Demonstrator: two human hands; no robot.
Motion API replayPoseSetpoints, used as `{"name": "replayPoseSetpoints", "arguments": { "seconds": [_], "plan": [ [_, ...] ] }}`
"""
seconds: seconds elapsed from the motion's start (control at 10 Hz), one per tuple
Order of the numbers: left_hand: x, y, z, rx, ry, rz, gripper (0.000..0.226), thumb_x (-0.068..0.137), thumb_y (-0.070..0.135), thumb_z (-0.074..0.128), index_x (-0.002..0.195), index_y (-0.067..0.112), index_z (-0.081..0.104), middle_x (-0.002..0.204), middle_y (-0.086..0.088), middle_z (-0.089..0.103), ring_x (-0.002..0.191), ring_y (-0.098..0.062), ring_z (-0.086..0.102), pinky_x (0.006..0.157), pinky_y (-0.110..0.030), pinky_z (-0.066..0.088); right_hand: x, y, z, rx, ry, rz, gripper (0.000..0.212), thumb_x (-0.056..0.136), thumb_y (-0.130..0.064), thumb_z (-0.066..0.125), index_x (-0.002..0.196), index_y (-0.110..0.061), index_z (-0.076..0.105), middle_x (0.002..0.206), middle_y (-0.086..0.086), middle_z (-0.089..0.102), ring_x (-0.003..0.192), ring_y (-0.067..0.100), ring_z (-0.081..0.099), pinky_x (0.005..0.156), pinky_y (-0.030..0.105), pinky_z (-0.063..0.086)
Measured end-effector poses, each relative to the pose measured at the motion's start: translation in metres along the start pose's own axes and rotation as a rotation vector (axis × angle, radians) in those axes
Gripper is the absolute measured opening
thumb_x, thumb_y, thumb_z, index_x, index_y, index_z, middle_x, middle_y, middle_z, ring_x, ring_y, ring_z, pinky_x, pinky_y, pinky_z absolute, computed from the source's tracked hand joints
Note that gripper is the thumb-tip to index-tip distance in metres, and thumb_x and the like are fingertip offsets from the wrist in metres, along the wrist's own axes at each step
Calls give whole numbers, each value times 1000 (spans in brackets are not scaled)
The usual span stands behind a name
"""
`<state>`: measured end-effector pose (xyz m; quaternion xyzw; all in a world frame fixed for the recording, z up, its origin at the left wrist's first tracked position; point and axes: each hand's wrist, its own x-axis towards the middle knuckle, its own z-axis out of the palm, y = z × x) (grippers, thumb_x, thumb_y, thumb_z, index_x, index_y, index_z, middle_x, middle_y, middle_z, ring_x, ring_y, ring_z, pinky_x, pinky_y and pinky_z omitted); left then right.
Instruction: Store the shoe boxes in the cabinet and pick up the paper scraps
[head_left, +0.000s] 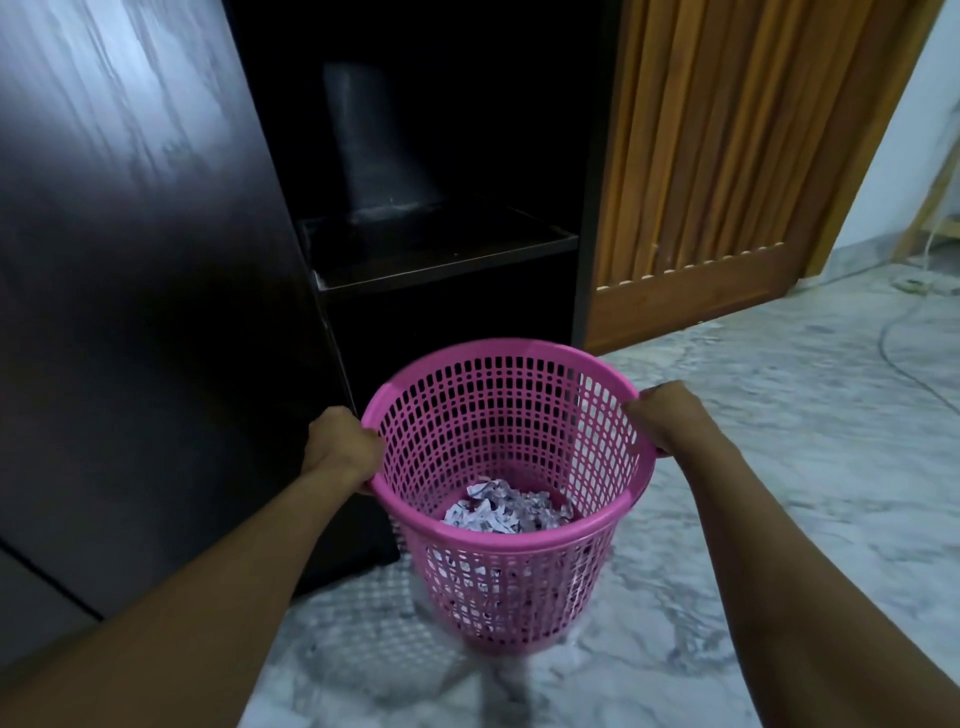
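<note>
A pink perforated plastic basket (511, 582) is in the lower middle of the head view, over the marble floor. Crumpled white paper scraps (506, 512) lie at its bottom. My left hand (343, 449) grips the basket's left rim and my right hand (665, 415) grips its right rim. Behind the basket stands a dark cabinet (130, 312) with an open compartment and a shelf (441, 249). No shoe box is in view.
The grey-white marble floor (779, 467) spreads to the right and front. A brown wooden slatted door (727, 156) stands right of the cabinet. A white cable (904, 338) and a power strip lie on the floor at far right.
</note>
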<state>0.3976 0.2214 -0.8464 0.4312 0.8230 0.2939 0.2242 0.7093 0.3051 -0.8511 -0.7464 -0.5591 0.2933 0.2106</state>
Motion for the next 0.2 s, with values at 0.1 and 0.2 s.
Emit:
{"name": "replayPoseSetpoints", "arguments": {
  "seconds": [0.1, 0.2],
  "plan": [
    [-3, 4, -4, 138, 7, 85, 14, 96, 8, 52, 101, -1, 62, 72, -16, 66, 51, -23, 67, 39, -27, 50, -9, -11, -5, -227, 35, 29, 25, 95, -32, 54, 99, -9, 64, 76, 5, 64, 64, 19, 63, 64, 34, 52],
    [-13, 19, -13, 393, 103, 287, 16, 96, 24, 52, 93, 12, 61, 64, -2, 63, 47, -13, 59, 38, -23, 39, -11, -26, -10, -256, 98, -84, 35, 96, -40, 51, 109, -11, 65, 90, 4, 70, 73, 18, 64, 62, 30, 44]
  ]
}}
